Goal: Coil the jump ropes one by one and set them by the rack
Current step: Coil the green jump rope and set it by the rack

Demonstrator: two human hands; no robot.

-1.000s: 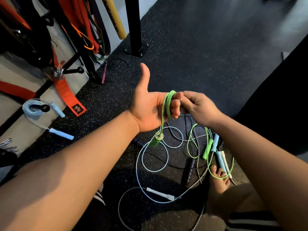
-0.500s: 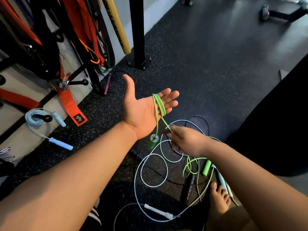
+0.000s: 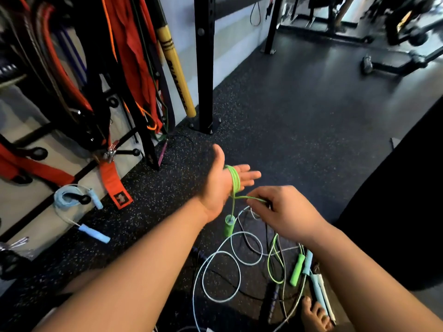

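At the far left the rack (image 3: 96, 104) is carrying red and orange bands; beneath it a coiled light-blue jump rope (image 3: 66, 198) is hanging, as far as I can tell, on a black peg, with one handle lying on the speckled floor (image 3: 311, 104); an orange strap (image 3: 115, 185) is dangling just beside it; a yellow bar (image 3: 176, 75) is leaning next to a black post (image 3: 203, 68). In the middle the left hand (image 3: 223, 188) is lying flat, palm up, fingers straight and thumb raised; the green jump rope (image 3: 235, 179) is sitting in several turns around it (one green handle (image 3: 229, 225) is hanging below the wrist). To its right the right hand (image 3: 285, 212) is pinching a stretch of the same green rope between thumb and fingertips, pulling it taut from the coil. Below, a pale blue rope (image 3: 220, 271) is lying in loose loops on the floor, tangled with dark cords; the second green handle (image 3: 297, 269) is resting beside it, and a bare foot (image 3: 314, 315) is showing at the bottom edge.
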